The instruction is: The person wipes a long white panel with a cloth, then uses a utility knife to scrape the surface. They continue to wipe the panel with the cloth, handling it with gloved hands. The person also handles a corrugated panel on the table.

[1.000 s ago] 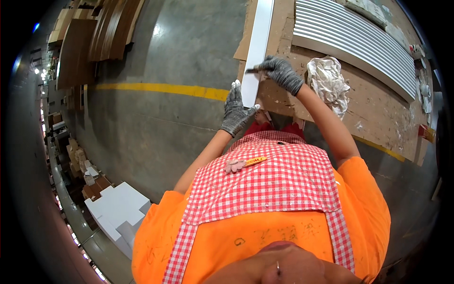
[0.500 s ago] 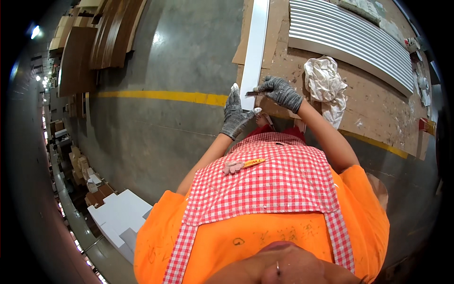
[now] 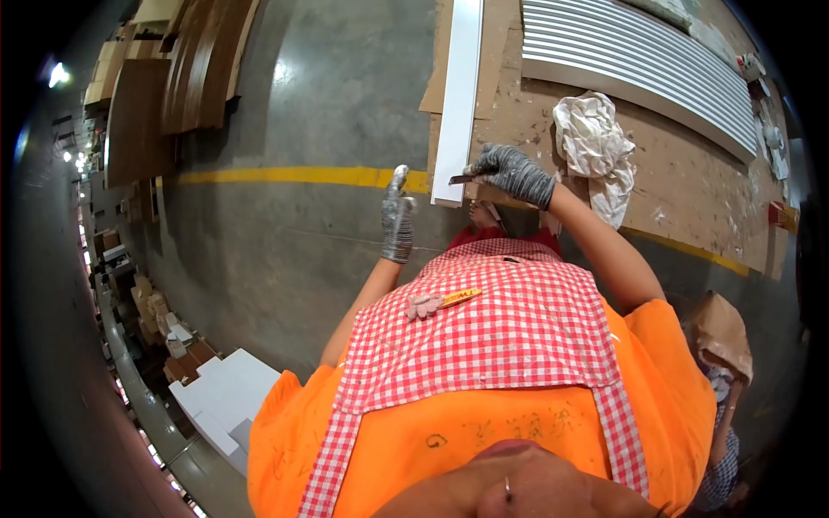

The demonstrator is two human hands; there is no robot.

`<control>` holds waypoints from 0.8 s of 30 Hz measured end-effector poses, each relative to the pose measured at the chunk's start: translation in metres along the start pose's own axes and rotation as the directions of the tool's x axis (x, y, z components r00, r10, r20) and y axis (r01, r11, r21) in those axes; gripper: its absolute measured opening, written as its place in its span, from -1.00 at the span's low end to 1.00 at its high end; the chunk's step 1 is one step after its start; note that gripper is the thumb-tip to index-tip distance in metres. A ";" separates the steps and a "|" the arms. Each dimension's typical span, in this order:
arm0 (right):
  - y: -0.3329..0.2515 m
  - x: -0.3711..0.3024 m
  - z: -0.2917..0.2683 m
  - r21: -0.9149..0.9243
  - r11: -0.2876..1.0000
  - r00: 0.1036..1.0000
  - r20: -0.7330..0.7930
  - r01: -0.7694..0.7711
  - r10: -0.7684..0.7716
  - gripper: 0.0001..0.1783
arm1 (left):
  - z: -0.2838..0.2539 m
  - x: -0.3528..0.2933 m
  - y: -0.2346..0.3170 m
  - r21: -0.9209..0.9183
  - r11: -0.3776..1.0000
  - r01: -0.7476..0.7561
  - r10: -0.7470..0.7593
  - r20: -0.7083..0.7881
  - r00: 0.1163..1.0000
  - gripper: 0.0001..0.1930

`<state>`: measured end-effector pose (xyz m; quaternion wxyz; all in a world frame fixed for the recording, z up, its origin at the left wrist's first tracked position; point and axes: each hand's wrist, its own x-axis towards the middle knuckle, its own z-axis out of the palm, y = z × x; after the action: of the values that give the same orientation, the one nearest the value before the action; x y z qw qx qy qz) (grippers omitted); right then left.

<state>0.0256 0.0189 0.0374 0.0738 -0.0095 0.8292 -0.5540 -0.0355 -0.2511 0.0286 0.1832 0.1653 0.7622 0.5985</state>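
Note:
A long white board (image 3: 460, 86) lies along the left edge of a cardboard-covered workbench (image 3: 682, 207), its near end toward me. In my right hand (image 3: 518, 173), gloved in grey knit, is a small thin dark blade-like tool (image 3: 459, 180), held over the board's near end; its exact kind is too small to tell. My left hand (image 3: 397, 216), also gloved, is off the board to the left, above the floor, with white smears on its fingertips. Its fingers stretch away from me and nothing shows in them.
A crumpled white cloth (image 3: 591, 142) lies on the bench beside a row of white slats (image 3: 639, 65). Brown panels (image 3: 138, 121) stand at far left, and white sheets (image 3: 224, 393) at lower left. Another person in checked clothing (image 3: 721, 470) is at lower right. A yellow line (image 3: 294, 175) crosses the floor.
My left hand has left the board's near end and moved left. My right hand stays there with the tool. The other person has come further into view at lower right.

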 end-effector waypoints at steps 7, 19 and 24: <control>-0.014 0.012 -0.004 -0.011 1.000 0.976 -0.218 0.009 -0.011 -0.78 | -0.006 0.008 0.006 0.224 0.969 -0.105 0.106 0.007 0.994 -0.60; -0.031 -0.008 0.038 0.105 0.994 0.988 -0.155 0.036 -0.020 -0.84 | -0.006 0.013 -0.006 -0.071 0.992 0.104 -0.113 -0.134 0.985 -0.62; -0.024 -0.016 0.049 0.310 0.949 0.996 -0.077 0.058 -0.035 -0.75 | -0.015 0.028 -0.020 -0.078 0.995 0.065 -0.076 -0.145 0.987 -0.59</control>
<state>0.0463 -0.0334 0.0434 0.0320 0.0023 0.7331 -0.6794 -0.0675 -0.2555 0.0103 0.1533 0.0866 0.7569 0.6294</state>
